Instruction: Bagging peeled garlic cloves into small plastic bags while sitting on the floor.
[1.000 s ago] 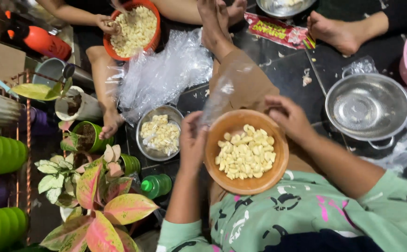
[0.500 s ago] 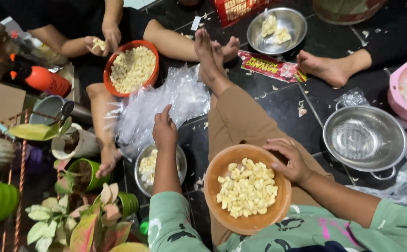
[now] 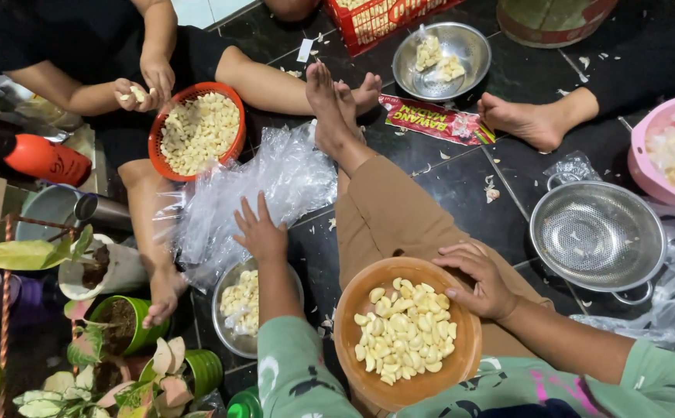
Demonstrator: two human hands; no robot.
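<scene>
A round, smooth orange plastic bowl (image 3: 407, 333) sits on the person's lap, heaped with pale, glossy peeled garlic cloves (image 3: 403, 329). The right hand (image 3: 480, 279) rests curled over its far rim, gripping the edge. The left hand (image 3: 260, 232) lies flat, fingers spread and holding nothing, on a crinkled clear plastic sheet (image 3: 275, 182) just past a small steel bowl (image 3: 237, 310) of cloves. Farther off on the dark tiled floor (image 3: 469, 182) stand a perforated metal colander (image 3: 597, 236) and an orange mesh basket (image 3: 198, 131), where another person's hands (image 3: 144, 85) hold cloves.
</scene>
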